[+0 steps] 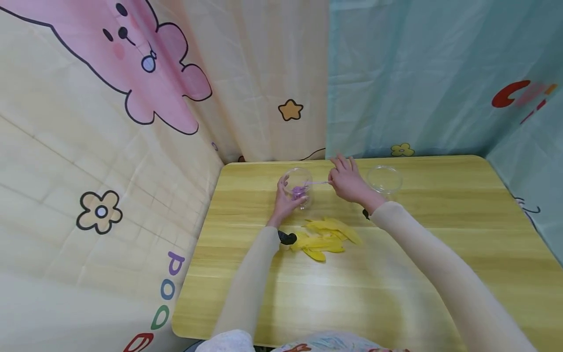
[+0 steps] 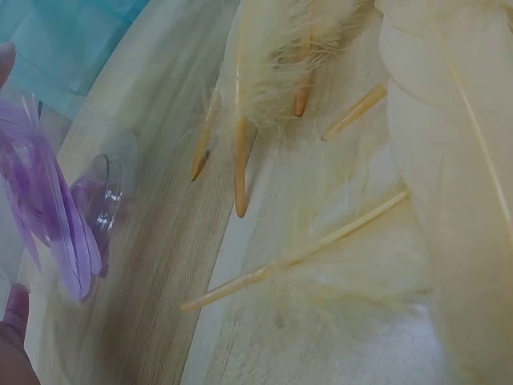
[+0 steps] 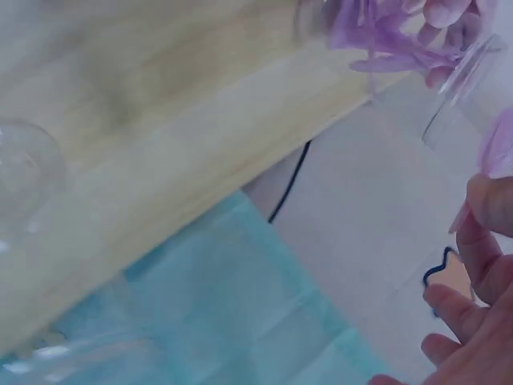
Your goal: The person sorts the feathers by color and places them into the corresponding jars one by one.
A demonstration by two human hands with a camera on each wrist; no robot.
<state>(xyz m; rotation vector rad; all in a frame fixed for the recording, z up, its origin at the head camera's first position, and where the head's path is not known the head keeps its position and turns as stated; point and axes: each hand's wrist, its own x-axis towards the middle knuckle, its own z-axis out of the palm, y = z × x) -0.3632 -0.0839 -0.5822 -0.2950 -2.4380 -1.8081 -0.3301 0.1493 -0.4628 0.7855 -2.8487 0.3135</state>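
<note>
Purple feathers (image 1: 299,191) lie in a clear glass (image 1: 298,175), and the left hand (image 1: 286,199) holds that glass with fingers and thumb around it. To its right, the right hand (image 1: 349,183) pinches the end of one purple feather (image 1: 318,183), whose other end reaches the glass's rim. In the right wrist view the right hand (image 3: 473,281) shows thumb and index finger together on the quill, other fingers spread. The left wrist view shows the purple feathers (image 2: 52,208) through the clear wall, with part of the left hand (image 2: 16,337) at the edge.
Several yellow feathers (image 1: 325,237) lie on the wooden table (image 1: 422,274) nearer the person, beside the left wrist. A second clear glass (image 1: 384,179) stands behind the right forearm. Printed curtains (image 1: 264,73) hang along the table's back and left sides.
</note>
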